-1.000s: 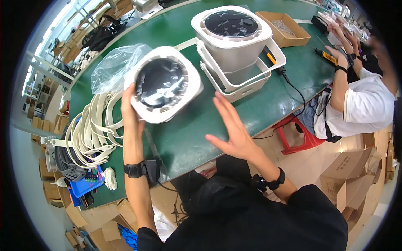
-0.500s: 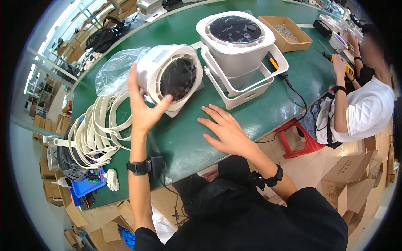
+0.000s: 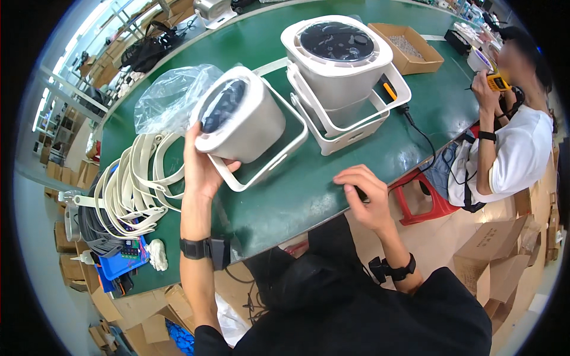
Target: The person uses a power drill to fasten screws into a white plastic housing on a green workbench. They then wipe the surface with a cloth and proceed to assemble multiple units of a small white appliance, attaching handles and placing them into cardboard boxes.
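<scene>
My left hand point(image 3: 205, 166) grips the lower left side of a white, rounded housing point(image 3: 252, 121) with a dark glossy end and a U-shaped bracket point(image 3: 279, 160). The housing is tilted, its dark end facing up and left. My right hand point(image 3: 369, 196) hovers near the table's front edge, apart from the housing, with fingers curled; a dark bit shows at the fingers, too small to name. A larger white housing point(image 3: 338, 77) of the same sort, dark end up, stands in its bracket to the right.
Clear plastic bag point(image 3: 172, 98), coiled cream straps point(image 3: 133, 184) and a blue tray point(image 3: 119, 264) lie left on the green table point(image 3: 285, 219). A cardboard box of small parts point(image 3: 409, 50) sits behind. At right, a co-worker holds a yellow power tool point(image 3: 499, 83); a red stool point(image 3: 421, 204) stands below.
The tilted housing has turned, its dark end swinging from right to upper left and its bracket coming to the right. My right hand has moved right and curled its fingers.
</scene>
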{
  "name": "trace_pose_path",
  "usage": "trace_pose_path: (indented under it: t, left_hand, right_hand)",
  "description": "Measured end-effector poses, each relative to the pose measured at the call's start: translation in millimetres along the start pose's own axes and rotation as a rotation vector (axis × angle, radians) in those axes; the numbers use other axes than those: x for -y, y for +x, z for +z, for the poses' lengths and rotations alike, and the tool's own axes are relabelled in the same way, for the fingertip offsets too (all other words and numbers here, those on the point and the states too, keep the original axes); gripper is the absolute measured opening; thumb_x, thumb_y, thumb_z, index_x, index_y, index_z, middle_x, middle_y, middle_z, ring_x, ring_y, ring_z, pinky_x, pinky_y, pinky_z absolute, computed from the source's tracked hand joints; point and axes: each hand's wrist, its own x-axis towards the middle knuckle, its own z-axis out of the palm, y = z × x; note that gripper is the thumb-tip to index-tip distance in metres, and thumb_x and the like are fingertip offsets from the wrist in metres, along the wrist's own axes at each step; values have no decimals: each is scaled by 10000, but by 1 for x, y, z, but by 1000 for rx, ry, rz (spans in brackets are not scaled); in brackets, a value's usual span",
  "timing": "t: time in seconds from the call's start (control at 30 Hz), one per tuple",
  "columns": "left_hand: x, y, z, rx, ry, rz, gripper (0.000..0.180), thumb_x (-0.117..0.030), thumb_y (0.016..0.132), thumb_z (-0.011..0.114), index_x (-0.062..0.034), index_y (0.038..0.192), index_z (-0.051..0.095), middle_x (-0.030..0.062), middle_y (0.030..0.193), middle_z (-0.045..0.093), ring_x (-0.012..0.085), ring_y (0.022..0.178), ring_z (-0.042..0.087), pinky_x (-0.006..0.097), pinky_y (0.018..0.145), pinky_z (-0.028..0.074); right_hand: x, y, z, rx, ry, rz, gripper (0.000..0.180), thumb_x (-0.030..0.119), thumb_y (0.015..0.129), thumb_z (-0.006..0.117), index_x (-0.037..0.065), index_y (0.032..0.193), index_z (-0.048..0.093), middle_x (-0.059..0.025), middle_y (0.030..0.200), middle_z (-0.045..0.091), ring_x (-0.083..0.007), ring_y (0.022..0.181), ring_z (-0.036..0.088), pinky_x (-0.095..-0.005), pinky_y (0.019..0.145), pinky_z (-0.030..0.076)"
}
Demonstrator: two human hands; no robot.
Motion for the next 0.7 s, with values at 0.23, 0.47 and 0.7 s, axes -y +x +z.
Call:
trace_pose_path:
  t: [0.23, 0.47, 0.7]
  left_hand:
    - [-3, 10, 9, 4, 623, -6, 642, -584, 958, 494, -12, 1237, 580, 134, 1000, 678, 230, 780, 682, 365, 599, 603]
    - [22, 14, -4, -36, 1796, 739, 279, -258, 984, 502, -3, 1040, 601, 245, 957, 597, 385, 884, 620, 488, 751, 520]
    - [31, -113, -36, -93, 1073, 953, 493, -396, 1005, 504, 58, 1187, 569, 280, 1084, 649, 418, 914, 655, 470, 790, 538]
  right_hand:
    - [-16, -12, -4, 28, -118, 22, 203, -76, 821, 603, -11, 998, 678, -157, 979, 683, -293, 875, 645, -356, 749, 517]
    - [-7, 3, 28, -6, -199, 252, 375, 43, 856, 665, 27, 1226, 611, -143, 1178, 640, -255, 1032, 631, -301, 704, 524]
    - [-29, -38, 20, 11, -157, 76, 71, 28, 929, 620, -7, 884, 577, -91, 901, 618, -174, 828, 551, -301, 785, 451]
